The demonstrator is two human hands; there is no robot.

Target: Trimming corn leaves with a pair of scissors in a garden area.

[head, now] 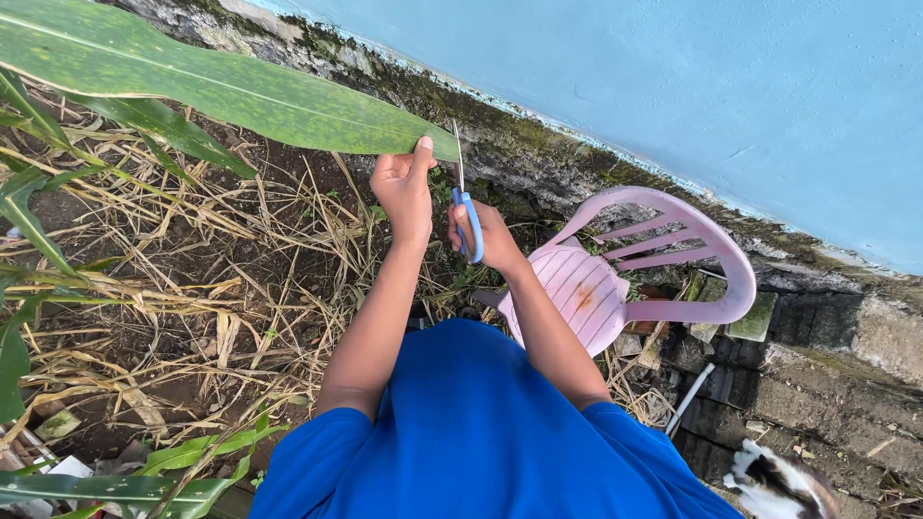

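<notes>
Your left hand is pinching the long green leaf; your right hand is gripping blue scissors beside a pink chair.

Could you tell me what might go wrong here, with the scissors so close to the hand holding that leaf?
1. The scissors in the right hand point up right beside the left hand, whose thumb pins the long green leaf; a slip could nick it.
2. The pink plastic chair stands close behind the right arm and could catch an elbow.
</notes>
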